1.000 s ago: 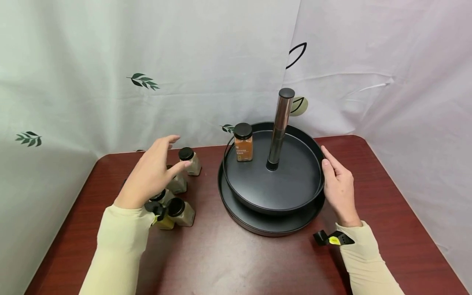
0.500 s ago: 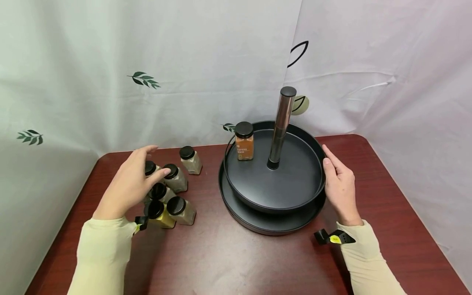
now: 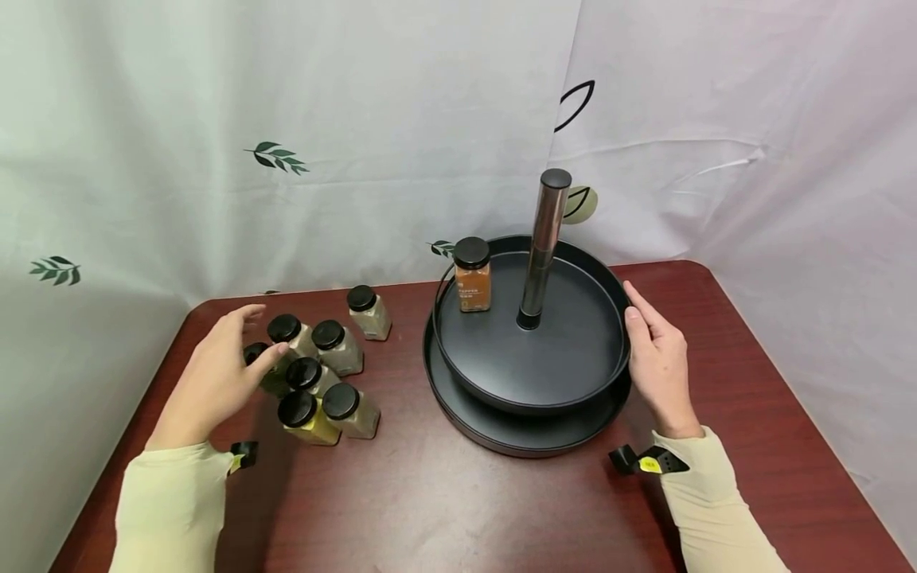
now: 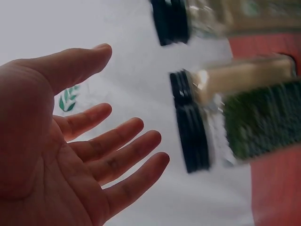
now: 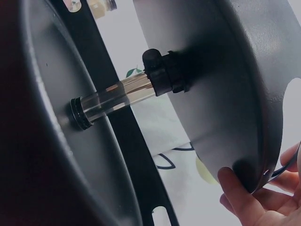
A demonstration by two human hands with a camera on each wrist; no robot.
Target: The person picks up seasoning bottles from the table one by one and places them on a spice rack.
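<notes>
My left hand (image 3: 215,378) is at the left of the table with fingers spread and nothing in the palm. Nearest to it stands a black-capped spice jar of green herbs (image 4: 263,122), just past the fingertips in the left wrist view; the hand partly hides it in the head view. My right hand (image 3: 659,370) grips the right rim of the upper tray (image 3: 544,370) of a black two-tier rack. In the right wrist view the thumb (image 5: 237,193) lies against the tray's underside. An orange pepper jar (image 3: 474,288) stands upright on the upper tray's left side.
Several more black-capped jars cluster beside the left hand, among them a yellow one (image 3: 322,430) and a pale one (image 3: 372,320) at the back. The rack's metal post (image 3: 548,231) rises from its middle above the lower tray (image 3: 530,439). A white curtain (image 3: 401,143) hangs behind the table.
My left hand has moved left and down toward the front, from over the jar cluster to its left side, uncovering several jars. The right hand keeps its place on the rim.
</notes>
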